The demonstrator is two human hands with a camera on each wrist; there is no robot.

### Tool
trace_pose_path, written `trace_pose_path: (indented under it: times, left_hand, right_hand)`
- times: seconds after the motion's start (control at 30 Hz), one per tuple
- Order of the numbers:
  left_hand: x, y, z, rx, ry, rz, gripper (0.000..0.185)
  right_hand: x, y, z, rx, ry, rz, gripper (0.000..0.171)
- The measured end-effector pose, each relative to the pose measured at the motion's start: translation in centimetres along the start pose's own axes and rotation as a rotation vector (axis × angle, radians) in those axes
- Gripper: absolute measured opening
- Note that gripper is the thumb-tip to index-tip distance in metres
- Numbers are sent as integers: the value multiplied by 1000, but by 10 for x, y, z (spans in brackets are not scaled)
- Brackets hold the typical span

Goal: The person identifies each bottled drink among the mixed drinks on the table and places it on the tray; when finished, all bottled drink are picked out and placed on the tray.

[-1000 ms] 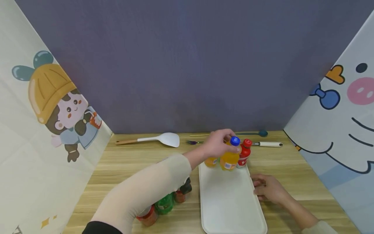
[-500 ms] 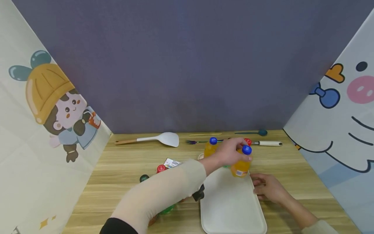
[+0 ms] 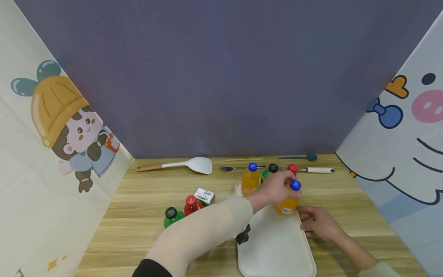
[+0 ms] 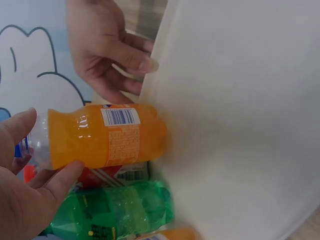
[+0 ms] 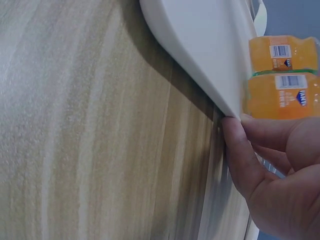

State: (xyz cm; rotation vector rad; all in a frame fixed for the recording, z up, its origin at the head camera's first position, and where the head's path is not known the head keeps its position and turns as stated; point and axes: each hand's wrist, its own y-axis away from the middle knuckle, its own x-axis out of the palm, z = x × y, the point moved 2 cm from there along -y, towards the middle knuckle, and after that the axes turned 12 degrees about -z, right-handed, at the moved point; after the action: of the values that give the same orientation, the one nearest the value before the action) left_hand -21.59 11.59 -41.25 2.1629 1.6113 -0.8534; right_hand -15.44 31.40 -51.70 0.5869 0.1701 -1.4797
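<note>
My left hand (image 3: 276, 187) holds an orange soda bottle (image 3: 286, 207) with a blue cap by its neck. In the left wrist view the bottle (image 4: 105, 137) stands with its base at the pale tray's surface (image 4: 240, 100), near the side rim. My right hand (image 3: 320, 224) pinches the right edge of the tray (image 3: 273, 246) between thumb and fingers, as the right wrist view shows at the rim (image 5: 200, 70). Behind the held bottle, at the tray's far end, are a second orange soda bottle (image 3: 250, 181), a green bottle (image 3: 265, 175) and a red-capped bottle (image 3: 293, 169), partly hidden by my left hand.
Left of the tray are a green bottle (image 3: 173, 217), a red bottle (image 3: 192, 206) and a small white box (image 3: 204, 196), partly behind my left sleeve. Along the back lie a white spatula (image 3: 200, 165), a fork (image 3: 228, 168), a dark spoon (image 3: 310, 157) and a white-handled utensil (image 3: 321, 170).
My left hand has carried the orange soda bottle right and nearer along the tray, to the right rim. The bottles behind have come into view. My right hand stays at the tray's edge.
</note>
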Motion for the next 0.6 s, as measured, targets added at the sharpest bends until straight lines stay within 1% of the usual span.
trace_pose_path:
  times: [0.23,0.33,0.6]
  left_hand:
    - [10,2,-1,20,-40,-12,34]
    - [12,2,-1,25,-46,-12,36]
    - [14,2,-3,11,-52,9,36]
  right_hand:
    - [0,-1,-1,-10,2,-3,64]
    - [1,-1,0,-11,12,-16,62]
    - [0,-2,0,-2,9,-6,60]
